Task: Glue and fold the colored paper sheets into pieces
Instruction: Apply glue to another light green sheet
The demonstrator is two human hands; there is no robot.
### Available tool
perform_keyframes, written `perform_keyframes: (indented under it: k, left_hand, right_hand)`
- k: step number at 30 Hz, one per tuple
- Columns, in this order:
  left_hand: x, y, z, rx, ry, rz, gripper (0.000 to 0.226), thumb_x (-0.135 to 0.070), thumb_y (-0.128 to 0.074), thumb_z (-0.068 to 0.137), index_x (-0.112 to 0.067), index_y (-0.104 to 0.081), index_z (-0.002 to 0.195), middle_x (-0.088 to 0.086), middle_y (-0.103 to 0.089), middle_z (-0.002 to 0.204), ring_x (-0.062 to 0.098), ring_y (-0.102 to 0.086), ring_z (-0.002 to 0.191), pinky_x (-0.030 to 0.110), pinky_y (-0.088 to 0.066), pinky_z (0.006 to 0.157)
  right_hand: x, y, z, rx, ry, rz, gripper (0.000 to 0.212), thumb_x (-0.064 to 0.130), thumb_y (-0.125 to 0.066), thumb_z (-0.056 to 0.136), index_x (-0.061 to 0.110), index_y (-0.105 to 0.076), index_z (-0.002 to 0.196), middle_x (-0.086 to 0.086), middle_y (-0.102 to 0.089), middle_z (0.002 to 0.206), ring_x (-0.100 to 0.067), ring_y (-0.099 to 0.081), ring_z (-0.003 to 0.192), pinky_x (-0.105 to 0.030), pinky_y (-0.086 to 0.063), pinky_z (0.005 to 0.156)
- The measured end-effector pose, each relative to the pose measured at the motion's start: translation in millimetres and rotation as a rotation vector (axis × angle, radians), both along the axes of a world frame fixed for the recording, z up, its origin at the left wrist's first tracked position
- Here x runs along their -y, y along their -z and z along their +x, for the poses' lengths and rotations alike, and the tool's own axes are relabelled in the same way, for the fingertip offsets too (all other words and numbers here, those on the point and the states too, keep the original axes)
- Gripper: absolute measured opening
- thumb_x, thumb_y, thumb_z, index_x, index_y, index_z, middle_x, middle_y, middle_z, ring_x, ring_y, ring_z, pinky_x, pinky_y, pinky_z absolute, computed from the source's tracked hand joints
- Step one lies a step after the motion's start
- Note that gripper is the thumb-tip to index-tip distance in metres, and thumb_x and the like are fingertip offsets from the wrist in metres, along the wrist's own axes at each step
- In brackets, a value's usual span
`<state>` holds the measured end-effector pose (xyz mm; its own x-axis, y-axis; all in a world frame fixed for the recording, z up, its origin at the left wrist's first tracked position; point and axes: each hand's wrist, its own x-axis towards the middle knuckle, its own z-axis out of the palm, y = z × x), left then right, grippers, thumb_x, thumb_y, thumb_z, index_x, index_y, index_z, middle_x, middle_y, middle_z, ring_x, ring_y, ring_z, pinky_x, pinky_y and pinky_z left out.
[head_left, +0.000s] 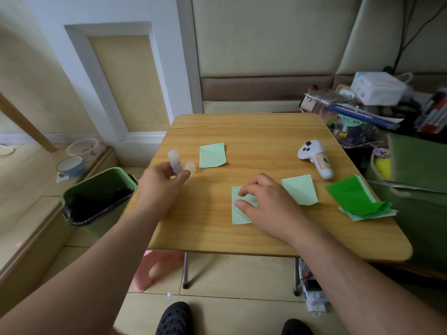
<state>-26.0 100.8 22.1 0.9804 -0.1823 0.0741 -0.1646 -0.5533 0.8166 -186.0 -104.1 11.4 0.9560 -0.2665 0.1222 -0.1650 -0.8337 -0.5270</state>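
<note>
Hands work over a small wooden table [254, 131], which serves as the landmark for everything else. The left hand [157, 187] hovers over the table's left edge and grips a glue stick [175, 162] between thumb and curled fingers, the tube tilted and pointing away from the person. The cap [190, 166] stands on the table just right of the stick, close to the fingertips. The right hand [268, 204] sits near the table's middle, toward the near edge, fingers curled down onto a pale green sheet [238, 211]; thumb and forefinger press on its upper part, and whether they pinch a fold or only hold it flat cannot be told. The palm hides the sheet's right side.

A second folded piece [212, 155] lies toward the table's far left, just right of the cap. A third piece [300, 189] lies just right of the right hand, apart from it. At the table's right edge a paper stack [358, 199] rests with a dark green sheet on top and pale ones beneath. A white controller [314, 158] lies beyond the third piece. A green bin [96, 192] stands on the floor to the table's left.
</note>
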Motion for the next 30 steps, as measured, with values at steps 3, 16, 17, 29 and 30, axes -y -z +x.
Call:
perform_keyframes:
  k: [3,16,17,29,30]
  left_hand:
    - [10.8,-5.1,-15.3,-0.065,0.11,-0.145,0.028,-0.044,-0.078,0.09,-0.027,-0.074,0.112,-0.014,-0.075,0.1,0.004,-0.069,0.096,0.029,-0.054,0.087]
    - [56.5,-5.5,-68.5,-0.353,0.476,-0.623,0.022,-0.018,-0.068,0.096,-0.002,-0.073,0.111,-0.007,-0.07,0.076,-0.001,-0.063,0.07,0.011,-0.047,0.066]
    - [56.5,-5.9,-67.6,-0.366,0.484,-0.63,0.023,-0.02,-0.068,0.096,-0.004,-0.073,0.112,-0.008,-0.07,0.076,-0.002,-0.061,0.069,0.012,-0.047,0.066]
    - [61.1,-6.6,-67.7,-0.561,0.457,-0.89,0.019,-0.023,-0.075,0.08,-0.021,-0.079,0.099,-0.008,-0.06,0.079,0.006,-0.049,0.071,0.022,-0.04,0.071]
    - [62.0,-6.8,-68.8,-0.558,0.469,-0.898,0.023,-0.021,-0.073,0.081,-0.019,-0.076,0.103,-0.009,-0.061,0.078,0.004,-0.05,0.07,0.021,-0.04,0.071]
  right_hand:
    - [-1.3,-1.0,1.4,0.063,0.026,0.029,0.029,0.046,-0.061,0.101,0.029,-0.071,0.122,0.016,-0.053,0.122,-0.009,-0.053,0.115,-0.034,-0.049,0.097]
    - [-16.7,-11.9,4.8,0.187,0.068,0.835,0.018,0.043,-0.058,0.105,0.034,-0.067,0.118,0.009,-0.078,0.097,-0.008,-0.059,0.073,-0.03,-0.05,0.069]
    - [-16.6,-14.1,4.7,0.205,0.083,0.901,0.015,0.036,-0.061,0.104,0.029,-0.068,0.115,0.005,-0.079,0.095,-0.009,-0.057,0.07,-0.026,-0.047,0.066]
    - [-4.9,-25.4,6.5,0.233,0.213,1.689,0.022,0.017,-0.074,0.09,0.014,-0.067,0.111,-0.007,-0.063,0.086,-0.014,-0.057,0.064,-0.019,-0.046,0.054]
    - [-4.4,-26.3,6.6,0.206,0.198,1.743,0.029,0.027,-0.076,0.086,0.014,-0.066,0.111,-0.006,-0.061,0.083,-0.013,-0.056,0.063,-0.018,-0.045,0.052]
